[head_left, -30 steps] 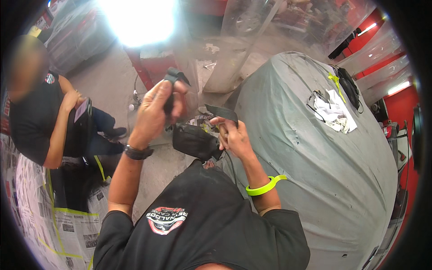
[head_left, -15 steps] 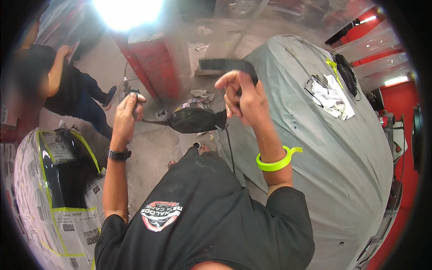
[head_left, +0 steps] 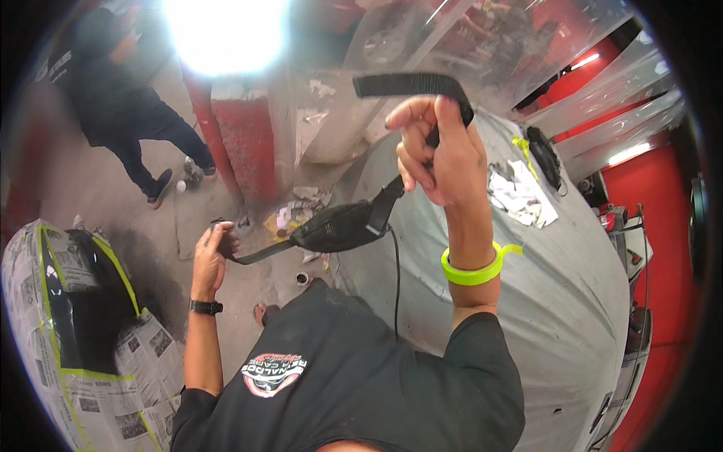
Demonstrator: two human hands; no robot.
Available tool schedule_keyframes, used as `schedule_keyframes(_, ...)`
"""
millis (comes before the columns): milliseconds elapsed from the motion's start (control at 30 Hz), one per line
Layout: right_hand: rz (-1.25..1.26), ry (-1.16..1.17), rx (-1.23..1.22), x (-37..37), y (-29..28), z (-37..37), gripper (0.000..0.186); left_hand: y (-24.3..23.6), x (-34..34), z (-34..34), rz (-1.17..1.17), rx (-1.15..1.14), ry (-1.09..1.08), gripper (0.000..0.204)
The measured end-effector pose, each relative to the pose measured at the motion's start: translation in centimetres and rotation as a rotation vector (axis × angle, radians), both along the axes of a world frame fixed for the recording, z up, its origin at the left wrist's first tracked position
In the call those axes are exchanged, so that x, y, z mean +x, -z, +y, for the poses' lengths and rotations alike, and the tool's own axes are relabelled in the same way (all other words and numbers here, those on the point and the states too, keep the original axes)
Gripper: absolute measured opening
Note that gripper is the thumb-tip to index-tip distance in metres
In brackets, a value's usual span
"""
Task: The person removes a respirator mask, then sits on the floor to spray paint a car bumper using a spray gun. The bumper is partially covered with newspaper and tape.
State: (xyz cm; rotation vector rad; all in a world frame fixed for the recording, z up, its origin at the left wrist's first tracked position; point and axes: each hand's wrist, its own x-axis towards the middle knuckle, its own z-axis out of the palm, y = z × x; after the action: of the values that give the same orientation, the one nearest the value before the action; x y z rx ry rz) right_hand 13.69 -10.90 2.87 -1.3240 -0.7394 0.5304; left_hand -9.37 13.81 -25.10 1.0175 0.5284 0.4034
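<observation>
Black waist pack (head_left: 335,227) hangs between my two hands, above the floor in front of me, its body tilted up toward my right. Left hand (head_left: 215,256) – thumb and fingers pinched together on the end of the left strap (head_left: 263,256), which sags a little on its way to the pack. Right hand (head_left: 444,154) is farther up in view, thumb and curled fingers closed on the right strap (head_left: 390,197); its flat webbing tail (head_left: 407,83) juts out leftward over my knuckles. Wristwatch (head_left: 205,306) on my left wrist; roll of neon-yellow tape (head_left: 452,277) worn around my right forearm – a short end sticking out. Right of me, a grey cover (head_left: 527,339) drapes a large bulk, white crumpled cloth or paper (head_left: 520,192) on top. Lower left, newspaper masking (head_left: 98,399) edged in yellow tape. Co-worker (head_left: 124,113) in dark clothes stands at upper left.
</observation>
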Motion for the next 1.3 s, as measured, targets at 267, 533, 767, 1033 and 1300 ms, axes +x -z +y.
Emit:
schedule_keyframes(267,-0.008,-0.02,-0.11,3.9,4.4,-2.9,0.058,-3.9,-2.6,5.9,-0.432,-0.127,-0.131,0.045)
schedule_keyframes(533,0.087,0.129,-0.014,3.5,5.5,-3.6,0.056,-8.7,-1.7,4.6,-0.228,0.283,-0.015,0.045)
schedule_keyframes(767,0.047,0.137,-0.068,3.5,5.9,-3.4,0.051,-7.6,-0.7,2.2,-0.134,0.369,0.048,0.056)
schedule_keyframes(1033,0.371,0.069,0.151,6.0,7.4,-3.8,0.063,-14.9,-0.2,2.3,-0.208,0.467,-0.134,0.073)
schedule_keyframes(1300,0.476,0.211,0.211,7.3,12.4,-3.4,0.057,-21.9,-1.7,4.5,-0.596,0.12,0.037,0.044)
